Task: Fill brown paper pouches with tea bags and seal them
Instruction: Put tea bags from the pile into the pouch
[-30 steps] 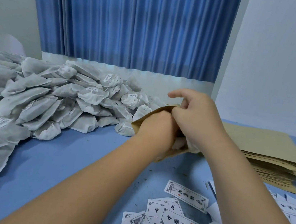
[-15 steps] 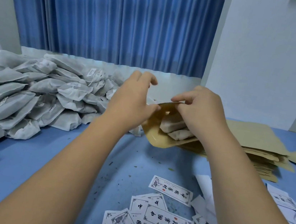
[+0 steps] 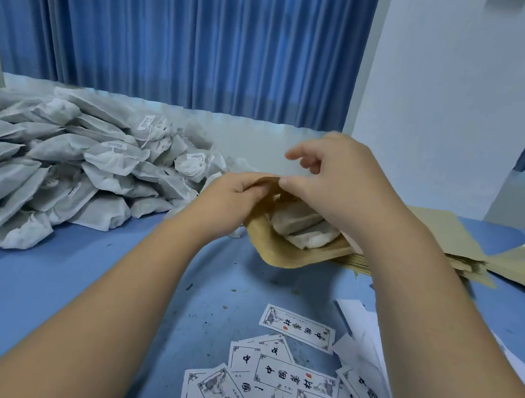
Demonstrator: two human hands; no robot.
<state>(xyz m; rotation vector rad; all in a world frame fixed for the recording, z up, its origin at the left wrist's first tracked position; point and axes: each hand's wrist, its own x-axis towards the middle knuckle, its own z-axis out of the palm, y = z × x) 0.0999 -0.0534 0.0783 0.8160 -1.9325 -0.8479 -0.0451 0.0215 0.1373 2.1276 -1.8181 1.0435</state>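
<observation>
Head view. A brown paper pouch (image 3: 281,251) is held above the blue desk (image 3: 77,274), at centre, with its mouth gaping toward the camera and its lower lip sagging just over the desk surface. Several white tea bags (image 3: 304,229) lie inside it, visible through the mouth. The left hand (image 3: 235,192) grips the upper rim of the pouch from the left, its fingers (image 3: 256,186) curled over the paper edge. The right hand (image 3: 339,189) meets it from the right and pinches the same rim with its thumb; its index finger is raised and bent, touching nothing, and the remaining fingers are hidden behind the hand. The two hands touch or nearly touch at the rim.

A large heap of loose tea bags (image 3: 68,166) covers the left part of the desk, well apart from the pouch. A stack of flat pouches (image 3: 449,237) lies to the right, partly behind the right forearm. Printed paper labels (image 3: 290,379) are scattered near the front edge, between the forearms. A blue curtain (image 3: 193,32) hangs behind the desk.
</observation>
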